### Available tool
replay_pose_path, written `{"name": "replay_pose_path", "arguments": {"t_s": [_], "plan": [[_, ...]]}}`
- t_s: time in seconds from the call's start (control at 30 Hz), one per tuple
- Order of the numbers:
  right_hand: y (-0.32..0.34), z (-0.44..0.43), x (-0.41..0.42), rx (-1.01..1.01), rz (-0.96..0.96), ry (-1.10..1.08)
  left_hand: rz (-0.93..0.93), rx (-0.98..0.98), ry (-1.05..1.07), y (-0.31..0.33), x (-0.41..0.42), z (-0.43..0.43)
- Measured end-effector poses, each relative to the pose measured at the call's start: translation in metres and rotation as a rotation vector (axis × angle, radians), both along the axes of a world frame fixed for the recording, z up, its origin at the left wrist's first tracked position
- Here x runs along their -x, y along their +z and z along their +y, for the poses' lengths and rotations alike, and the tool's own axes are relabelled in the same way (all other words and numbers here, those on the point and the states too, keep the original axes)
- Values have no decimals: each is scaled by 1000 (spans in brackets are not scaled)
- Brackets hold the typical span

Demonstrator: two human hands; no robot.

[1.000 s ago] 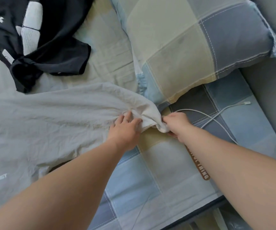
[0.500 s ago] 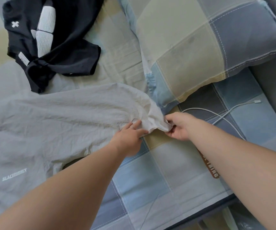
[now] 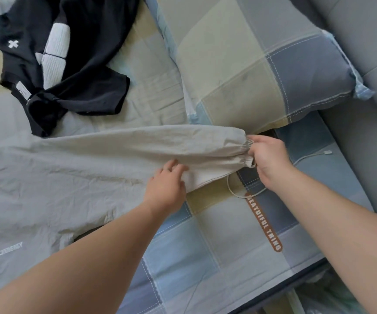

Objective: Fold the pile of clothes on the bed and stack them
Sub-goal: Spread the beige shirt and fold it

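Grey woven jacket (image 3: 58, 177) lies spread on the checked bedspread (image 3: 217, 234), body at the left, one sleeve (image 3: 160, 146) drawn out to the right toward the pillow (image 3: 262, 60). Sleeve long axis: roughly left to right, rising slightly toward the cuff. Right hand (image 3: 266, 155) is at the far end, fingers clamped on the gathered elastic cuff (image 3: 248, 152). Left hand (image 3: 167, 186) rests mid-sleeve on the lower edge, fingers slightly spread and pressing flat, not pinching. A white cable (image 3: 235, 191) runs under the cuff end. Probable next move: carry the cuff leftward along the axis onto the body, with the left hand as pivot. Black garment (image 3: 74, 64) waits unfolded, well apart at upper left
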State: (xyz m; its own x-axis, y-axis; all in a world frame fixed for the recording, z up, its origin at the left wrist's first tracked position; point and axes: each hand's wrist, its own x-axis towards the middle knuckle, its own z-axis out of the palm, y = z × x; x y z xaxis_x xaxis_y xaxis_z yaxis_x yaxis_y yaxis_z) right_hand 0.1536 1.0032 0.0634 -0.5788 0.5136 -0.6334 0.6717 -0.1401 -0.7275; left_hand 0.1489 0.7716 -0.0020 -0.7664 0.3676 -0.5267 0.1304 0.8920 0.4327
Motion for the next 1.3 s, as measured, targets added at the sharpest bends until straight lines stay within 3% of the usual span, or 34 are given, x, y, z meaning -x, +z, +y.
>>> {"name": "replay_pose_path", "arguments": {"t_s": [0.1, 0.17, 0.3, 0.43, 0.6, 0.67, 0.73, 0.8, 0.9, 1.03, 1.13, 1.3], "plan": [[2, 0, 1, -82, 8, 108, 209, -71, 67, 4, 2, 7], [0, 1, 0, -102, -3, 163, 253, -84, 86, 4, 2, 13], [-3, 10, 3, -84, 15, 136, 92, -57, -22, 4, 2, 25], [-22, 18, 4, -317, -71, 96, -48, -6, -185, 2, 6, 35], [-33, 17, 8, -356, -208, 178, -19, 47, -210, -2, 1, 33], [-22, 3, -8, -648, -79, 253, 31, 50, -138, -4, -6, 23], [-6, -31, -33, -952, 233, 436, 77, 48, -97, -4, -19, 2], [-6, -77, -61, -937, 399, 663, 114, 53, -99, -4, -34, -28], [-30, -156, -92, -719, 335, 961, 129, 103, -54, -1, -56, -87], [-53, -256, -103, -610, 116, 1268, 140, 181, 112, -1, -85, -181], [-58, -330, -104, -632, 64, 1418, 133, 239, 220, -2, -112, -263], [-71, -462, -118, -781, 146, 1626, 139, 327, 326, -20, -156, -413]]}}
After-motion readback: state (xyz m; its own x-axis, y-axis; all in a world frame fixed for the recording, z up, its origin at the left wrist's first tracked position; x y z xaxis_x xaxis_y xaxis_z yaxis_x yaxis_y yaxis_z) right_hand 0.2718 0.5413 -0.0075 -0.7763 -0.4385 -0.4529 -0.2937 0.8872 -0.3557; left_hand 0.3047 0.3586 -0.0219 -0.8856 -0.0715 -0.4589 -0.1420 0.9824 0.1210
